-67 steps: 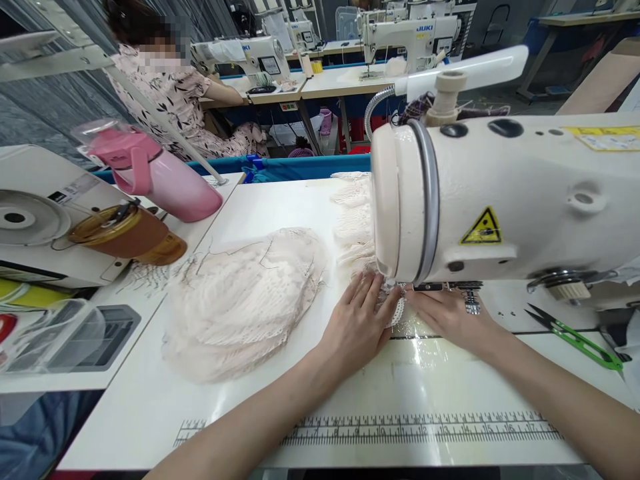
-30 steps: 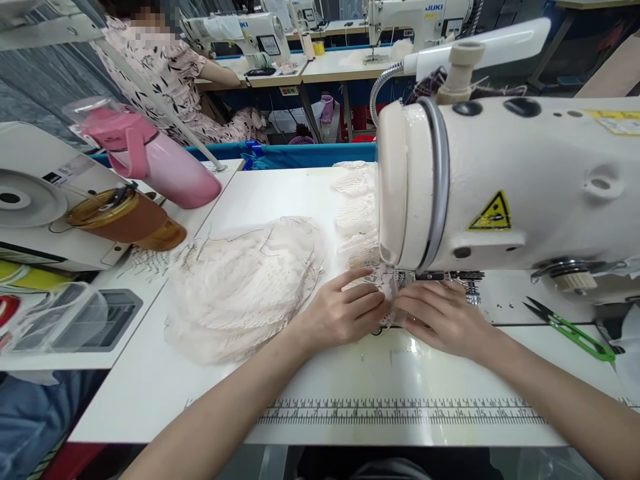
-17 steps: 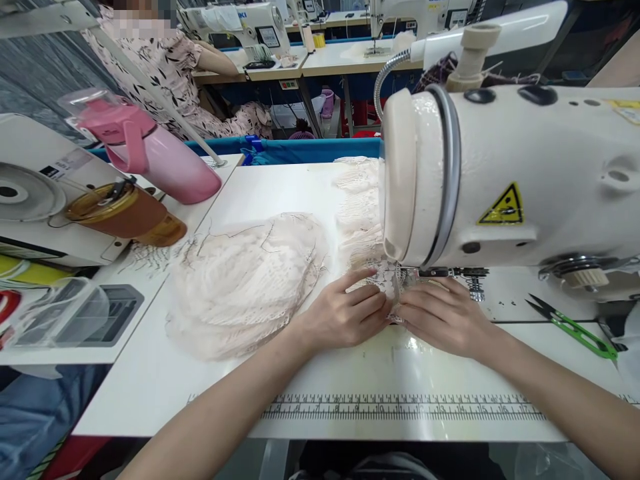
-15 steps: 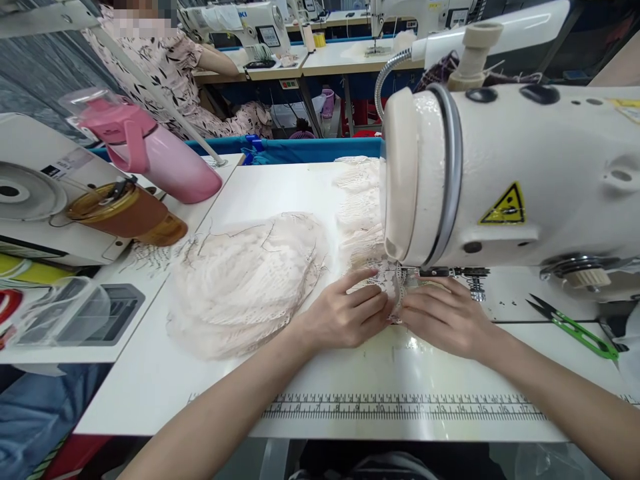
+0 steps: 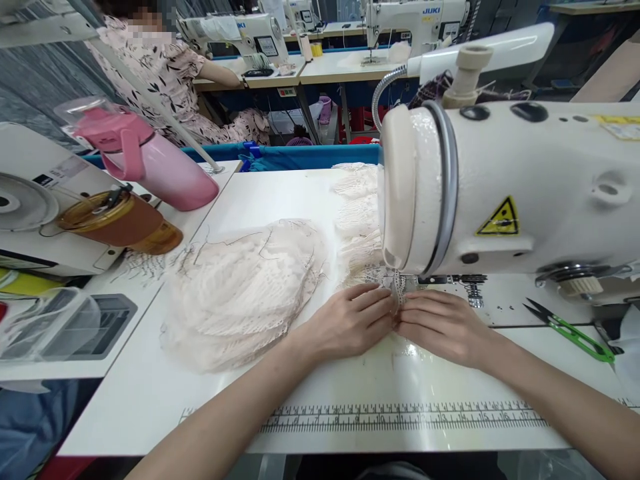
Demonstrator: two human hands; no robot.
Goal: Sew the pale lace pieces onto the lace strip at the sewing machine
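A pale lace strip (image 5: 383,275) runs under the head of the white sewing machine (image 5: 525,173). My left hand (image 5: 353,323) is closed on the lace from the left, its fingers together and bent over the near end. From the right, my right hand (image 5: 443,327) pinches the same end, and its fingertips almost meet those of the left. Both hands rest low on the table in front of the needle area. The machine head and my fingers hide the needle and part of the lace. Gathered cream fabric (image 5: 357,213) trails away behind the lace.
A heap of sheer cream fabric (image 5: 245,293) lies left of my hands. Green thread snips (image 5: 575,337) lie at the right. A pink bottle (image 5: 160,167) and a brown cup (image 5: 120,223) stand at the left. Along the front edge runs a printed ruler (image 5: 400,419). Another person (image 5: 150,73) sits beyond.
My left fingers, raised and curled before, now lie lower and flatter over the lace. Both hands have drawn closer together at its near end. The whole view has shifted slightly.
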